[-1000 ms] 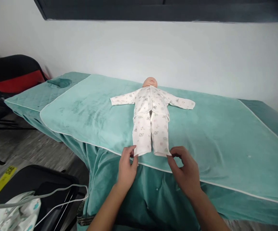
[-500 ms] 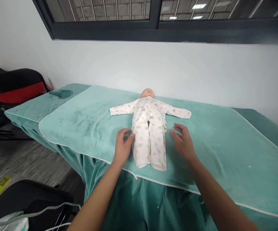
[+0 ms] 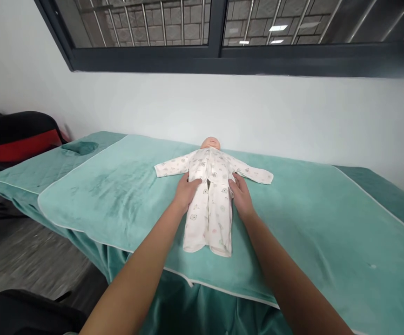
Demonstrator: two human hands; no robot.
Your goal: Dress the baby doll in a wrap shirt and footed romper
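Observation:
On its back lies a baby doll (image 3: pixel 211 143), its bare head toward the wall and its sleeves spread wide. It wears a white printed baby jacket (image 3: pixel 207 160) and matching white trousers (image 3: pixel 219 223), with a dark gap at the front between the legs. At the doll's waist on the left is my left hand (image 3: pixel 185 191), thumb over the cloth and fingers partly hidden along the side. My right hand (image 3: pixel 241 193) grips the opposite side of the waist in the same way, its thumb on the jacket's hem.
A pale green blanket (image 3: pixel 118 186) covers the bed, its white-edged border hanging near the front. Behind the bed stands a white wall (image 3: pixel 240 111) under a dark-framed window (image 3: pixel 153 60). Black and red chairs (image 3: pixel 20 139) are at the left; a black seat (image 3: pixel 30 311) is at lower left.
Both hands have moved forward and inward, from beside the trouser legs to the doll's waist, and closed on its sides. The view has tilted up slightly.

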